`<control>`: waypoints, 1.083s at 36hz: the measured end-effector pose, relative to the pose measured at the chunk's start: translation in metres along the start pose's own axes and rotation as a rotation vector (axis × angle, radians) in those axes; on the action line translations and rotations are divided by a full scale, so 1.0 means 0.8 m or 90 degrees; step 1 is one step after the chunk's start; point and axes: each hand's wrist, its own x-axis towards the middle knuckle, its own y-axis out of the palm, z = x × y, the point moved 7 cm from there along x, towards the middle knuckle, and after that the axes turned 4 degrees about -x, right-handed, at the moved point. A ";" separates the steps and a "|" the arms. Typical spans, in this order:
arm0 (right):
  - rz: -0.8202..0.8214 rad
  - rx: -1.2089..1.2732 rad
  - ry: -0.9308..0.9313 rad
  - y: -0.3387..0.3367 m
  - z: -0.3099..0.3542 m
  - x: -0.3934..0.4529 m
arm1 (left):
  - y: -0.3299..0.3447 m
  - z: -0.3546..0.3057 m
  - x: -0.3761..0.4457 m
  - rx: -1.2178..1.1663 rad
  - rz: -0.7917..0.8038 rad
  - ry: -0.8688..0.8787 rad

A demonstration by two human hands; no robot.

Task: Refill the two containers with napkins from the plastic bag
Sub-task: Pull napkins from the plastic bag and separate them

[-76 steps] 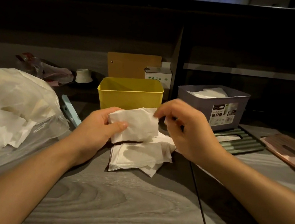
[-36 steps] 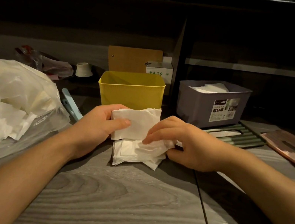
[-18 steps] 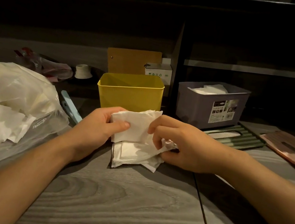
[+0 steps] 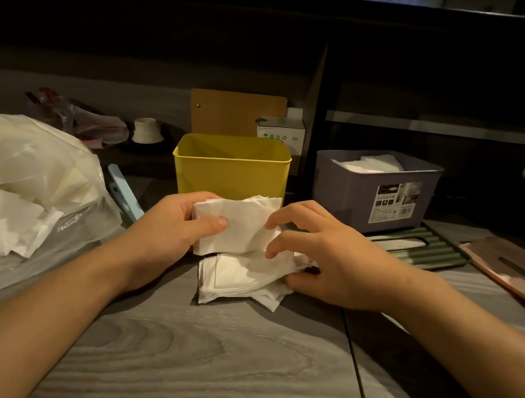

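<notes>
— While the left hand [image 4: 176, 229] grips that small stack of napkins [image 4: 235, 225], why keep it raised off the table [image 4: 226, 366] instead of dropping it straight in?

— My guess is the stack is being built up first. Thumb on top, fingers underneath, it pinches the folded napkins flat so they stay square. The yellow bin [image 4: 232, 166] sits just beyond those knuckles, open side up, and I can see nothing inside it from here

— And the right hand [image 4: 323, 261]?

— It's half spread, fingers curled and apart. The forefinger touches the far edge of the held stack, while the thumb and lower fingers press on the loose napkins [image 4: 237, 281] lying on the table right under both hands. It looks ready to lift another one up onto the stack

— So why the pile on the table at all?

— Probably a staging spot: napkins out of the plastic bag [image 4: 11, 195], which slumps to the outside of the left forearm, then squared up before loading

— What about the other box?

— The purple bin [image 4: 373, 189] stands beyond the right hand, with white napkins showing above its rim. Both forearms reach forward low over the table, wrists angled inward toward each other
</notes>
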 end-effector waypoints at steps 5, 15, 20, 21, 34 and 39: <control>-0.010 -0.001 0.007 0.000 -0.003 0.001 | 0.001 -0.001 -0.001 0.009 0.011 0.006; -0.060 0.077 0.056 -0.002 -0.008 0.005 | 0.004 -0.004 -0.004 0.016 0.038 0.005; -0.109 0.199 0.082 -0.006 -0.015 0.003 | 0.002 -0.001 -0.002 -0.027 0.027 -0.003; -0.108 0.213 0.086 -0.005 -0.016 0.003 | 0.002 0.000 -0.002 -0.031 0.028 -0.011; -0.075 0.220 0.164 0.001 -0.025 0.000 | 0.004 -0.001 -0.002 0.003 0.043 -0.012; -0.143 0.307 0.196 -0.005 -0.030 -0.004 | 0.003 -0.003 -0.001 0.023 0.035 0.011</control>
